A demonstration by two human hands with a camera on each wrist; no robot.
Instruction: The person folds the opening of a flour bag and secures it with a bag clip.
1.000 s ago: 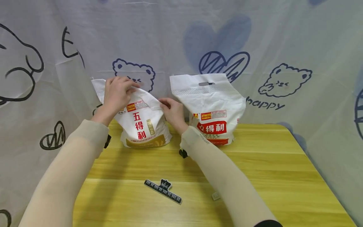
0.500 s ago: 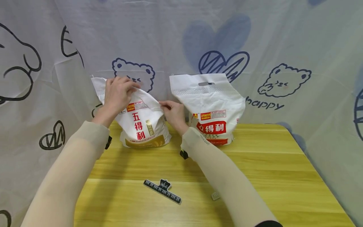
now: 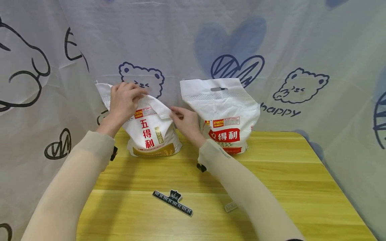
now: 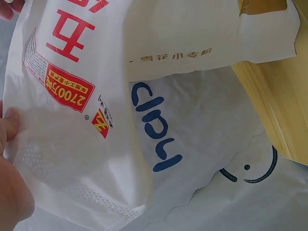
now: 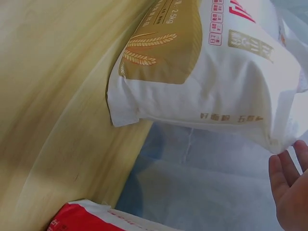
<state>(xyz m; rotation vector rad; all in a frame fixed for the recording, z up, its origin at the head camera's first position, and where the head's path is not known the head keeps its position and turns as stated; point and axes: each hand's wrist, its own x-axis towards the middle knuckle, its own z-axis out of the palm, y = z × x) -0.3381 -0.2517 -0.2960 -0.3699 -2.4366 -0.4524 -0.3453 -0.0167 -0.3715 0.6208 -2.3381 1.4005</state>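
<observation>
On the left of the table stands a white flour bag (image 3: 147, 134) with red lettering and a gold base, its top folded over toward the right. My left hand (image 3: 124, 100) grips that top from above; the left wrist view shows the thumb (image 4: 10, 124) on the bag's front. At the right end of the fold, my right hand (image 3: 187, 122) pinches the bag's corner, its fingertips right at the edge in the right wrist view. A second flour bag (image 3: 223, 103), with a red label and a handle slot in its upright top, stands just right of this hand.
A long black-and-white clip (image 3: 172, 203) with a piano-key pattern lies on the wooden table (image 3: 135, 214) in front. A small pale piece (image 3: 230, 207) shows partly from under the right sleeve. A printed cloth (image 3: 187, 40) hangs close behind the bags.
My right wrist and forearm have shifted slightly to the right, uncovering more of the small pale piece. My left hand keeps its place on the bag's top.
</observation>
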